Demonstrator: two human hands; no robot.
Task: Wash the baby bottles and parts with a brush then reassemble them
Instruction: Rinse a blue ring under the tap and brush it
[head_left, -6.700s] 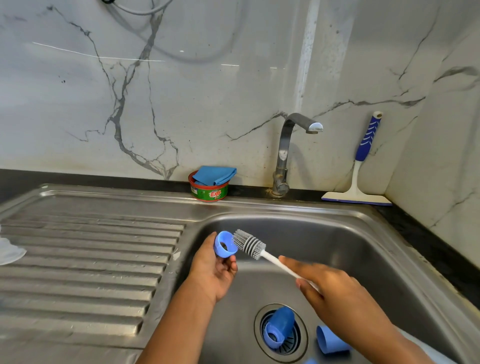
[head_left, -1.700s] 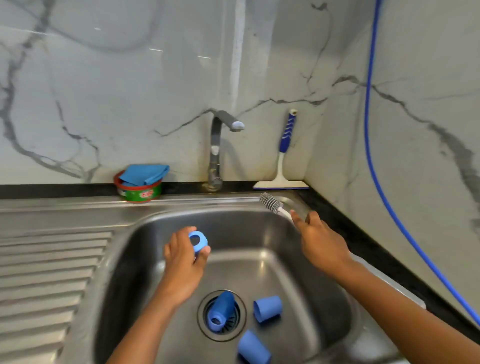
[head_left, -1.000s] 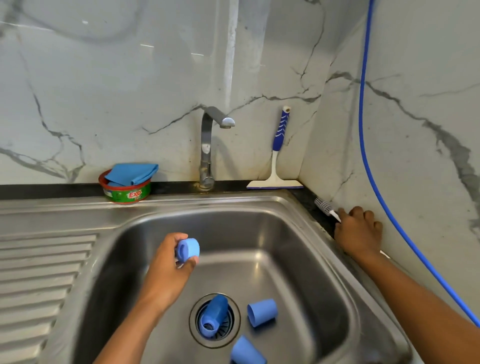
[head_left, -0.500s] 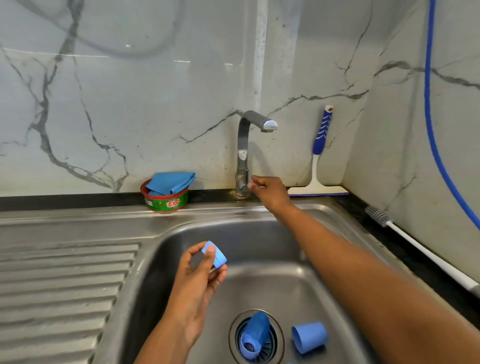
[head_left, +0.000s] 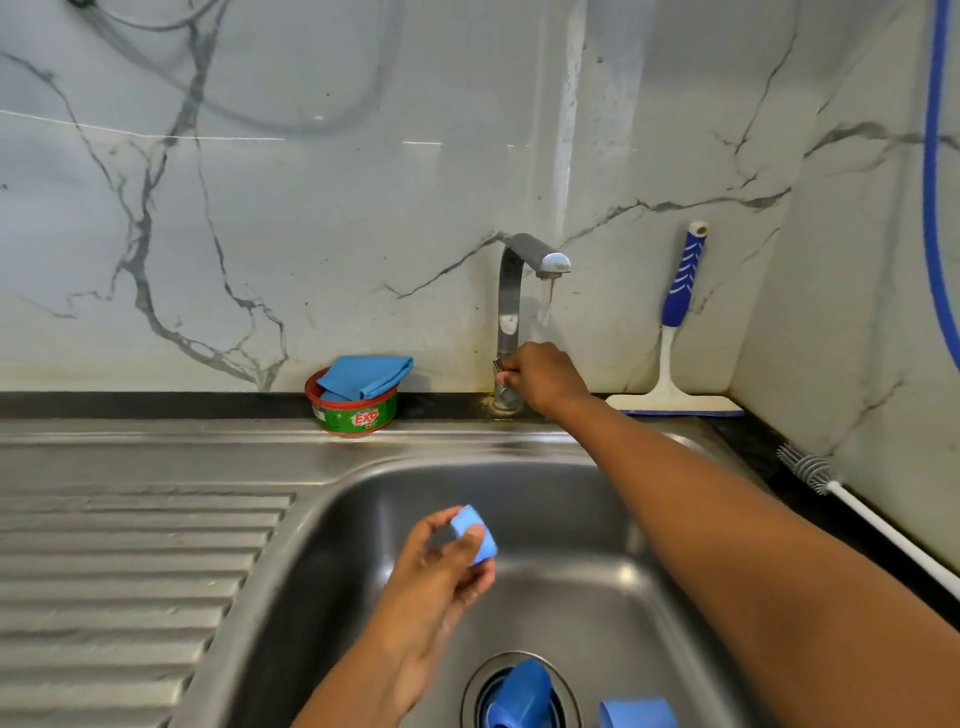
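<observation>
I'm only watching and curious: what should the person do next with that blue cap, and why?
Probably lift the cap in the left hand under the spout to rinse it: the right hand grips the tap, water seems to run, and the brush lies aside on the counter.

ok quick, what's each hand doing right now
Left hand: holding, pinches the blue cap over the sink.
Right hand: closed, grips the tap at its base.
</observation>
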